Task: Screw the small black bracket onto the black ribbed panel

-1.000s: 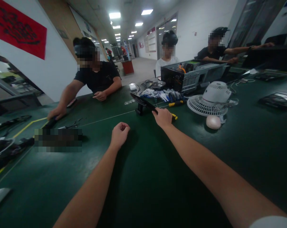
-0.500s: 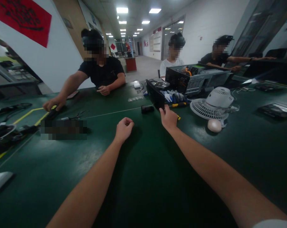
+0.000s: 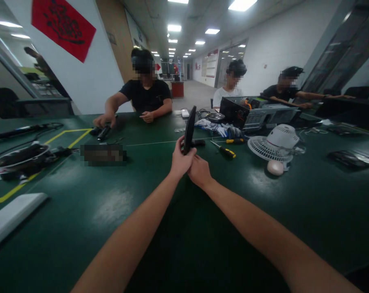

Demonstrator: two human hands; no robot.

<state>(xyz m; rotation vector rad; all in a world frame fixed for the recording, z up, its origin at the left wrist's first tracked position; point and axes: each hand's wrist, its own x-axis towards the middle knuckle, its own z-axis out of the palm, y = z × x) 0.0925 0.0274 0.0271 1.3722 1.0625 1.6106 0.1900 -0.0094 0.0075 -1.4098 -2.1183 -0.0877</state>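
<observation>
A thin black flat device [image 3: 189,128] stands upright, edge-on to me, above the green table [image 3: 178,228]. My left hand [image 3: 180,160] is wrapped round its lower end. My right hand [image 3: 199,171] is closed and presses against the left hand and the device's base. A small black stand piece [image 3: 198,143] lies on the table just behind the hands.
Two yellow-handled screwdrivers [image 3: 227,152] lie right of the hands. Farther right are a white fan [image 3: 274,141], a pink mouse [image 3: 275,167] and an open computer case [image 3: 254,112]. Three people sit at the far side. Black cables [image 3: 22,156] and a white panel [image 3: 10,217] lie at the left.
My right hand lifted the black device off its stand and drew it toward me, turning it upright. My left hand, a loose fist on the table before, rose and closed on the device.
</observation>
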